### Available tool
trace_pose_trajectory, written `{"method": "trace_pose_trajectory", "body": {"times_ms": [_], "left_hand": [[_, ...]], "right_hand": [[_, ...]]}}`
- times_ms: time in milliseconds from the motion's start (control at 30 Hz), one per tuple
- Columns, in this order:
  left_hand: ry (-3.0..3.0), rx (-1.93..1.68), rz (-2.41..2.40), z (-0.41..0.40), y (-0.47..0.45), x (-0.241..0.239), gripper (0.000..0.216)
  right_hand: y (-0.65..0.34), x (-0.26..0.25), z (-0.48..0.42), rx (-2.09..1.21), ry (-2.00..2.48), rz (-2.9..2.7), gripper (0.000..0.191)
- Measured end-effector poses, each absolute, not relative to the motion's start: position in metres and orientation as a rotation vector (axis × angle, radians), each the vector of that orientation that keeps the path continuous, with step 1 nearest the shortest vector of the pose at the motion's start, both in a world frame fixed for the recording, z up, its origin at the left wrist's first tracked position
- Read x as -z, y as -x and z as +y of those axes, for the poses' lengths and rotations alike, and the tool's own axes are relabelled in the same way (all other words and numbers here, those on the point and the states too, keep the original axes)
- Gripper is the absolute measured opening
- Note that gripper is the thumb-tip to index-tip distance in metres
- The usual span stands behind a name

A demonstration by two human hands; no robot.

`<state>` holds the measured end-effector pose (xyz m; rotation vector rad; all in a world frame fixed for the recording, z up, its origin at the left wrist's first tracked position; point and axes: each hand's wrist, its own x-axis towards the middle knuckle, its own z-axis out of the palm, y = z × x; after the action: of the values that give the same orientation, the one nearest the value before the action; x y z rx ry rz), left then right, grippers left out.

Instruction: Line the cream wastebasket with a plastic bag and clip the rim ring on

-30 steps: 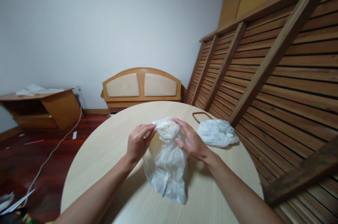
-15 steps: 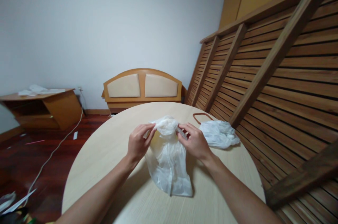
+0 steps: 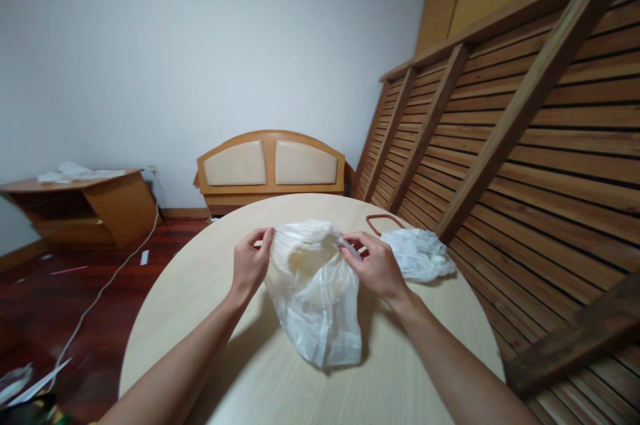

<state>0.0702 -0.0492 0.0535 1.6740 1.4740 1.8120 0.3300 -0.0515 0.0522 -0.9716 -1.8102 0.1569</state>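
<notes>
A thin white plastic bag [image 3: 325, 311] is stretched between my two hands above the round table, its lower end hanging toward me. My left hand [image 3: 251, 263] pinches the bag's upper left edge between thumb and fingers. At the upper right edge, my right hand [image 3: 373, 261] grips the bag in the same way. Between them the mouth of the bag gapes, and a yellowish tint shows inside. Just beyond my right hand lies a crumpled white bag [image 3: 423, 255] with a brown loop-shaped handle [image 3: 383, 219] beside it.
The round pale wooden table [image 3: 180, 318] fills the foreground. A large slatted wooden frame [image 3: 500, 165] leans close along its right side. Behind stand a padded headboard [image 3: 270, 161] and, at left, a low cabinet [image 3: 115, 211]. A white cable [image 3: 107, 285] trails over the floor.
My left hand has moved left and slightly toward me, drawing the bunched top of the bag apart into a wider opening. My right hand has shifted slightly right, still gripping its edge.
</notes>
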Motion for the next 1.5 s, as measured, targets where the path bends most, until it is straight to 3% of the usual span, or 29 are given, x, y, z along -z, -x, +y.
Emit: {"method": "trace_pose_trajectory", "body": {"times_ms": [267, 500, 733, 1100, 1300, 1500], "left_hand": [[-1.674, -1.419, 1.447, -0.031, -0.065, -0.036, 0.038], [-2.062, -1.885, 1.335, -0.057, -0.074, -0.053, 0.028], [-2.262, -1.644, 1.291, -0.074, -0.093, -0.053, 0.019], [-2.233, -1.693, 1.369, -0.060, -0.081, -0.050, 0.021], [-2.184, -1.698, 1.393, -0.056, -0.079, -0.044, 0.022], [-2.160, -1.707, 1.425, -0.056, -0.080, -0.045, 0.022]], "right_hand": [[-0.334, -0.051, -0.048, -0.166, 0.961, -1.771, 0.015], [-0.332, -0.054, -0.052, -0.138, 0.923, -1.777, 0.015], [-0.331, -0.051, -0.049, -0.166, 0.908, -1.770, 0.016], [-0.339, -0.055, -0.044, -0.378, 0.811, -1.768, 0.017], [-0.351, -0.054, -0.033, -0.194, 0.944, -1.676, 0.023], [-0.353, -0.063, -0.042, 0.093, 0.952, -1.602, 0.017]]}}
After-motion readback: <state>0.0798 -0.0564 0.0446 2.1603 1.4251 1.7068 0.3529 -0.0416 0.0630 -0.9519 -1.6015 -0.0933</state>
